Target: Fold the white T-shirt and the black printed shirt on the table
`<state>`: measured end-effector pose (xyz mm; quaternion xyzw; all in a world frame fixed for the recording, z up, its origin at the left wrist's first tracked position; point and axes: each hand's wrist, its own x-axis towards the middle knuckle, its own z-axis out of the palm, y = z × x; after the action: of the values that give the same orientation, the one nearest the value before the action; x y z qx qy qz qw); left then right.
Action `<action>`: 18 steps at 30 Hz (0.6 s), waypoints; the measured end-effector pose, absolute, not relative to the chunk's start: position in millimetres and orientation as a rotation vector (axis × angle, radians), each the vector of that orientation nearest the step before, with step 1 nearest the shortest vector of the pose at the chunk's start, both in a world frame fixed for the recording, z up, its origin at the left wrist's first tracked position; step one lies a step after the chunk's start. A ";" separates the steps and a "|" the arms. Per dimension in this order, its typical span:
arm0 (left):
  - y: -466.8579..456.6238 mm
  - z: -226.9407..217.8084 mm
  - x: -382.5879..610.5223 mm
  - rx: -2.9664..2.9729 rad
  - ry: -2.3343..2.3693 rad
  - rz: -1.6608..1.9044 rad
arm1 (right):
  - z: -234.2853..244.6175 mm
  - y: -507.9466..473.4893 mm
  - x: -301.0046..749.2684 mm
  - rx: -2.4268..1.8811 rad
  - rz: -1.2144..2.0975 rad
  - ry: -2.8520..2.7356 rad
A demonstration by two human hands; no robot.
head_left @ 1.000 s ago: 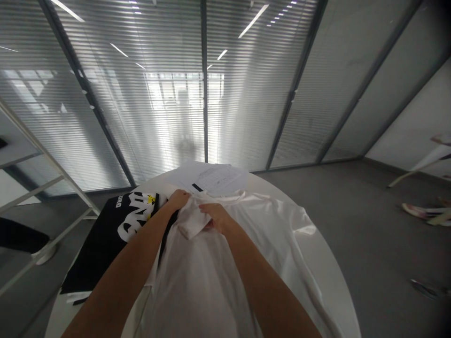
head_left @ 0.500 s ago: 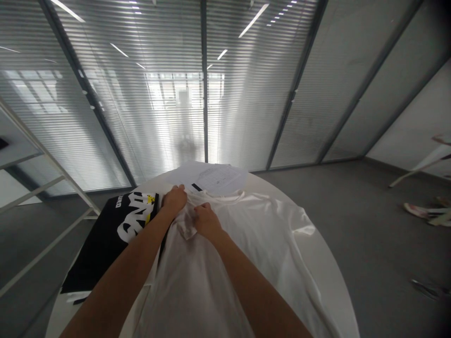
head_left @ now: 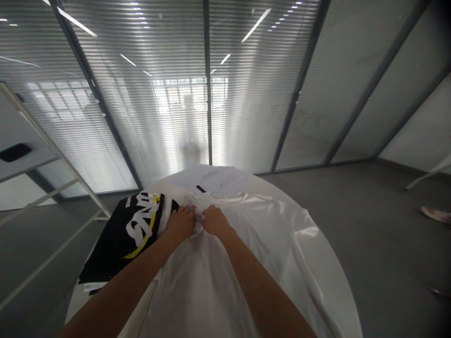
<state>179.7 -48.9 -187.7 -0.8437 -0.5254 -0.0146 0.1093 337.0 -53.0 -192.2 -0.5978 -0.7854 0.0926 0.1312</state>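
A white T-shirt (head_left: 268, 244) lies spread over a round white table (head_left: 334, 277). My left hand (head_left: 181, 221) and my right hand (head_left: 214, 220) sit side by side near the shirt's far left part, fingers closed, each pinching a bunch of the white fabric between them. A black garment (head_left: 123, 239) with white and yellow lettering lies flat on the table just left of my left hand.
Sheets of paper (head_left: 218, 179) lie at the table's far edge. A white metal frame (head_left: 52, 159) stands to the left. Glass walls with blinds (head_left: 211, 94) close off the room behind. Grey floor surrounds the table; a shoe (head_left: 437, 215) shows at far right.
Both hands came closer together over the shirt fabric; the small raised flap seen before is gone. The camera tilted slightly, shifting the view.
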 end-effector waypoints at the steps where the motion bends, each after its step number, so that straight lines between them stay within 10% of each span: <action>1: -50.9 -187.9 180.1 -2.469 -1.541 -0.042 | -190.5 -53.8 337.4 -1.760 0.275 -2.286; 18: -88.9 -187.2 233.5 -2.658 -1.597 -0.698 | -129.5 -86.9 459.8 -1.865 0.289 -2.142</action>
<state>233.5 -88.9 -187.2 -0.8361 -0.5024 -0.2197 -0.0186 459.8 -86.9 -129.5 -0.6466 -0.7426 0.1003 0.1430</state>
